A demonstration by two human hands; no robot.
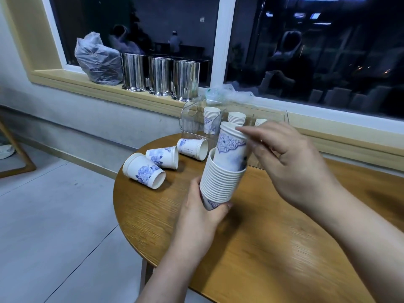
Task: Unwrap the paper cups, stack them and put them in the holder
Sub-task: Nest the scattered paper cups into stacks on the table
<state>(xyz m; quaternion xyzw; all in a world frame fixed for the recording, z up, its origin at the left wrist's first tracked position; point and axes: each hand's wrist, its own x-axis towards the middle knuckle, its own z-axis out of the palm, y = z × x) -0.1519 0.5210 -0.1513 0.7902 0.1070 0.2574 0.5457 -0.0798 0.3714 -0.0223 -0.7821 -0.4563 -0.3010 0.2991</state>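
My left hand [203,206] grips the bottom of a tall stack of white paper cups with blue flower print [220,182], tilted above the round wooden table [251,248]. My right hand [290,162] pinches the rim of a smaller stack of cups [231,147] that sits partly inside the top of the tall stack. Three short cup stacks lie on their sides on the table at the left [144,170], [162,157], [193,148]. Behind them stands a clear plastic holder [191,119] with cup stacks in it [211,119], [237,118].
Three shiny steel cylinders [160,76] and a filled plastic bag [98,60] stand on the window sill. Crumpled clear wrapping [227,92] lies on the sill behind the holder. The table's left edge drops to a grey tiled floor [61,215].
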